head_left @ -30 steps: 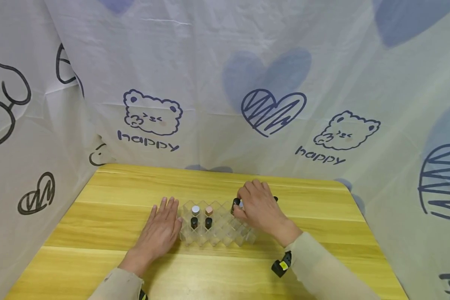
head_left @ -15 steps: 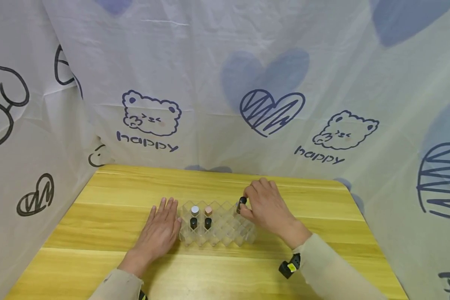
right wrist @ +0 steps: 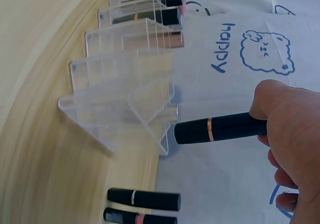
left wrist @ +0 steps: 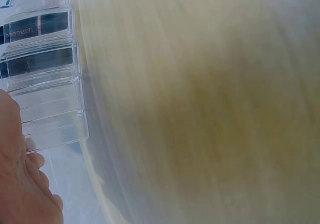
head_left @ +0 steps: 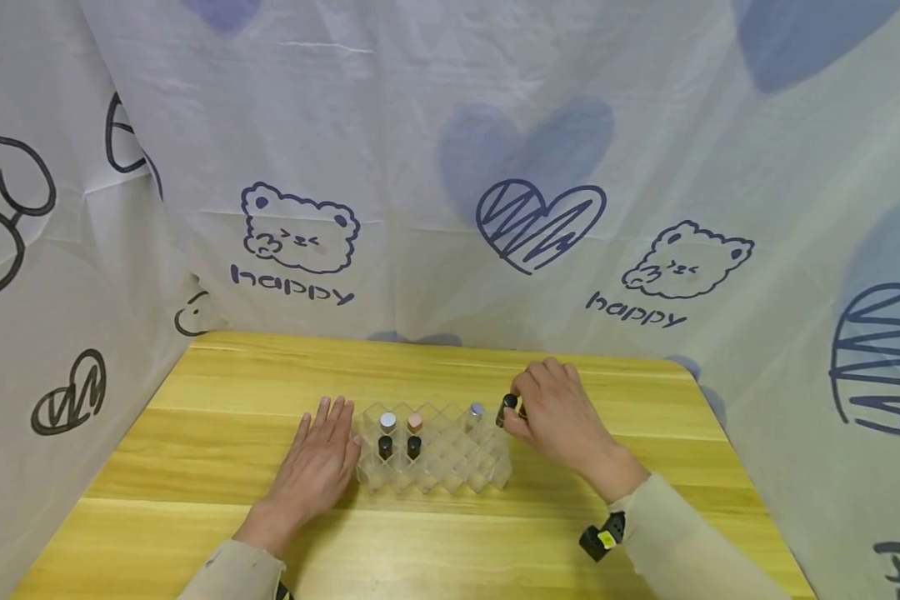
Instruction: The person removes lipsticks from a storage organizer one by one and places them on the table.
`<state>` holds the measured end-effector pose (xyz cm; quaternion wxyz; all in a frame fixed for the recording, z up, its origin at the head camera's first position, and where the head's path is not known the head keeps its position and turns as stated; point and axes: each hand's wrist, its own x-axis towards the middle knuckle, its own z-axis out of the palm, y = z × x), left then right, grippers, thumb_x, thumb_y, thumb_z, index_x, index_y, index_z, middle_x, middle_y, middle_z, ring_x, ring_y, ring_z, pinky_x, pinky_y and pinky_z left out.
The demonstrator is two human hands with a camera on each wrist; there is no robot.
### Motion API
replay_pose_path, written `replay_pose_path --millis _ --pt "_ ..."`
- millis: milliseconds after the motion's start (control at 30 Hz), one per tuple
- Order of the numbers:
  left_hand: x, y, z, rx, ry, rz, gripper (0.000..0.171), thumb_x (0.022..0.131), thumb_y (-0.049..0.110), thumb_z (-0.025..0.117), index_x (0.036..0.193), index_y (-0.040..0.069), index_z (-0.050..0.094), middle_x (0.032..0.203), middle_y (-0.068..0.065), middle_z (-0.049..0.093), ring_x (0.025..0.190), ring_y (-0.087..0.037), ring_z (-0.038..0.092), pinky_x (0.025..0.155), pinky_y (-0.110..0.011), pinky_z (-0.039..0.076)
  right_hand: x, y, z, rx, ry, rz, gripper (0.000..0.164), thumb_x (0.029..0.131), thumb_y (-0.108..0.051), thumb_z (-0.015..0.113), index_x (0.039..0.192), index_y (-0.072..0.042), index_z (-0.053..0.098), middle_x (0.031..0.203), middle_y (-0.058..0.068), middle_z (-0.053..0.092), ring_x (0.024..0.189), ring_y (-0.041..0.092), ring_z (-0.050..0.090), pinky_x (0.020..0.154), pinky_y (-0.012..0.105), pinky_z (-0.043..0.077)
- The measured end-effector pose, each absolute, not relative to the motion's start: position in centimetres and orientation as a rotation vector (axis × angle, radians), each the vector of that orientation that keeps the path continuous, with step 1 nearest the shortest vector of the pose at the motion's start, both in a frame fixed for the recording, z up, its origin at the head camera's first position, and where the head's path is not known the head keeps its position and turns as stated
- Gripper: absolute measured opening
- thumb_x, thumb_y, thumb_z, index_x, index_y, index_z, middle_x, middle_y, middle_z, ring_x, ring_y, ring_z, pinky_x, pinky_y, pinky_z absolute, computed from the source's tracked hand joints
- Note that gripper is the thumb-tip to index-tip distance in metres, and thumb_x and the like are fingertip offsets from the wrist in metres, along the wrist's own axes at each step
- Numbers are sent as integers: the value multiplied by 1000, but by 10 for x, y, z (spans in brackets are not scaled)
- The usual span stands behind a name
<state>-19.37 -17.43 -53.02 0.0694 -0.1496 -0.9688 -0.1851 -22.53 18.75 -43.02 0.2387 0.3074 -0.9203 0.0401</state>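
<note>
My right hand (head_left: 566,417) pinches a black lipstick tube (right wrist: 220,128) with a gold band between thumb and fingers. It is held above the table, just off the right end of a clear organizer (head_left: 450,458) with diamond-shaped compartments. My left hand (head_left: 318,458) lies with straight fingers on the table, its thumb side against the organizer's left end. Toward that end stand a silver-capped tube (head_left: 387,422), a pinkish-capped tube (head_left: 415,422) and two black tubes (head_left: 386,447). Another silver-capped tube (head_left: 476,412) is in a back compartment at the right.
Two more black lipstick tubes (right wrist: 144,200) stand on the table past the organizer's right end, hidden behind my right hand in the head view. The wood-grain table (head_left: 420,550) ends at a printed cloth (head_left: 420,283) behind it.
My right hand has moved right with the black lipstick tube, from over the organizer to beyond its right end. The silver-capped tube at the right has come into full view. My left hand stays still.
</note>
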Motion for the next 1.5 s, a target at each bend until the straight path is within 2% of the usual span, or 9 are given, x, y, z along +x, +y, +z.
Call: replay_pose_path --millis 267,700,1133,1500 --pt "-194 -176 -532 -450 -2913 -550 61 116 32 37 163 -5 28 170 -24 30 161 -42 20 130 -63 16 -224 205 -435 796 -2539 104 20 91 -27 66 92 -7 65 88 4 58 82 25 45 74 35 33" --pt "-194 -176 -533 -448 -2921 -551 62 116 33 36 164 -5 27 170 -24 29 161 -41 18 131 -63 16 -225 240 -450 711 -2581 89 26 91 -30 72 97 -5 69 94 7 64 87 29 51 76 40 39" --pt "-194 -175 -531 -446 -2923 -550 62 116 32 37 164 -5 27 170 -24 29 161 -42 20 131 -63 16 -229 269 -458 640 -2608 83 23 91 -25 71 96 -3 68 92 9 64 84 29 49 72 37 32" --pt "-194 -175 -531 -445 -2925 -570 62 116 33 36 164 -5 27 171 -24 28 161 -42 20 131 -62 16 -236 280 -471 597 -2630 95 20 91 -22 73 96 -3 68 90 10 63 81 29 48 72 38 33"
